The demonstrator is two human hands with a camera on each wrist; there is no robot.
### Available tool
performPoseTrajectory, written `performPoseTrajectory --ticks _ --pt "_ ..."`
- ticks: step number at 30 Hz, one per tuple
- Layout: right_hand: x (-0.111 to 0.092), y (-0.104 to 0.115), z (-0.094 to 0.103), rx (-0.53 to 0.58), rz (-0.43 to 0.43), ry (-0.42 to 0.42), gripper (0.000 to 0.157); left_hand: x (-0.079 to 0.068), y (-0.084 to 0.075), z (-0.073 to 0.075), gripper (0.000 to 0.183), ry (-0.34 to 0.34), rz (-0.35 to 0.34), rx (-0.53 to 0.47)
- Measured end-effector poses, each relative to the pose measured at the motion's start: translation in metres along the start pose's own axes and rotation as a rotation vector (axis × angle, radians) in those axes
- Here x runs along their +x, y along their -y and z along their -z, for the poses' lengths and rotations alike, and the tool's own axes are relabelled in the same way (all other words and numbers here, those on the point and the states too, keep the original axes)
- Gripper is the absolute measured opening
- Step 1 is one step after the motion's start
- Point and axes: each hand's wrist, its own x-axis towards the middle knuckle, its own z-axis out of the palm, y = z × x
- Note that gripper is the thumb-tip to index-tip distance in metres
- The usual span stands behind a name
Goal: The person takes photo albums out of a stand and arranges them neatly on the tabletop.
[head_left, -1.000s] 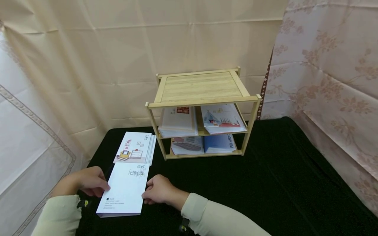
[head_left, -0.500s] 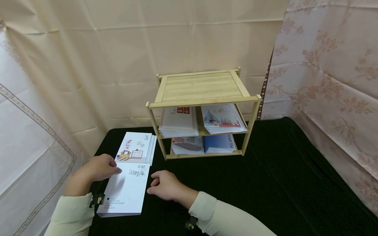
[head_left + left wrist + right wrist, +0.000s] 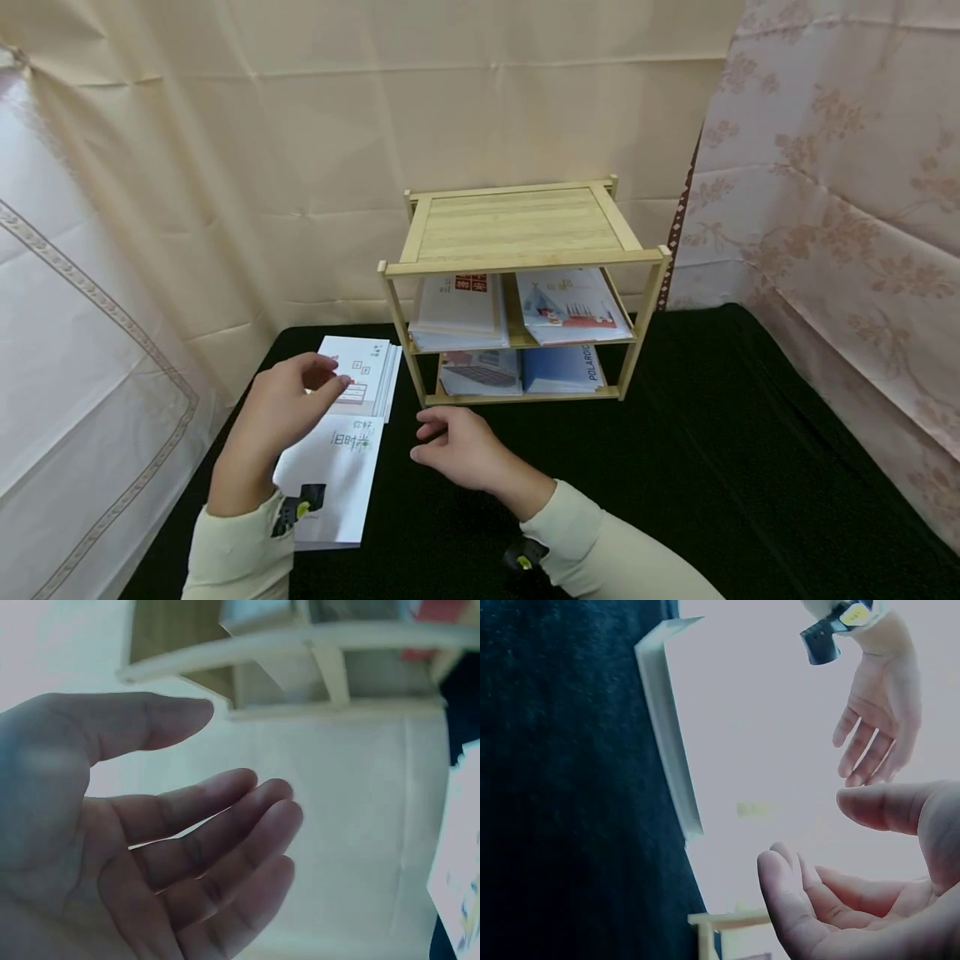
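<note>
Two piles of white books lie end to end at left in the head view. The near book (image 3: 348,467) has printed characters on its cover; the far stack (image 3: 377,385) shows a room drawing. My left hand (image 3: 288,408) hovers over the piles and hides part of both covers, its fingers loosely bent and holding nothing, as the left wrist view confirms. To the right of the piles, over the black cloth, my right hand (image 3: 468,450) is raised with thumb and fingers apart and nothing between them. The right wrist view also shows the left hand (image 3: 877,716) in mid-air.
A wooden rack (image 3: 517,225) stands at the back middle of the black-covered table (image 3: 735,467). Its middle shelf bears white books (image 3: 457,312) and a tent-picture book (image 3: 570,312); below sit a grey-covered book (image 3: 480,373) and a blue one (image 3: 555,371). Curtains (image 3: 300,167) enclose the table.
Both hands have let go of the near book's sides. The left hand has risen and moved forward and right over the piles; the right hand has drawn away rightward and forward. The books stay put.
</note>
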Motion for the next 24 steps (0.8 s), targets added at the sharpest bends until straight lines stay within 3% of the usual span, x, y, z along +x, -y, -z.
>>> performPoseTrajectory --ticks 6,15,19,24 --pt "-0.007 0.003 0.020 0.044 0.023 -0.012 0.054 -0.004 -0.021 -0.004 0.043 -0.124 -0.024 -0.140" --pt "-0.019 0.011 0.045 0.056 0.069 -0.028 0.053 -0.005 -0.041 -0.015 0.027 -0.367 -0.077 -0.333" --pt "-0.024 0.013 0.061 0.056 0.082 -0.072 0.053 0.000 -0.044 -0.027 0.023 -0.415 -0.122 -0.391" --pt "-0.028 0.016 0.081 0.052 0.096 -0.138 0.051 0.007 -0.050 -0.042 0.023 -0.414 -0.194 -0.434"
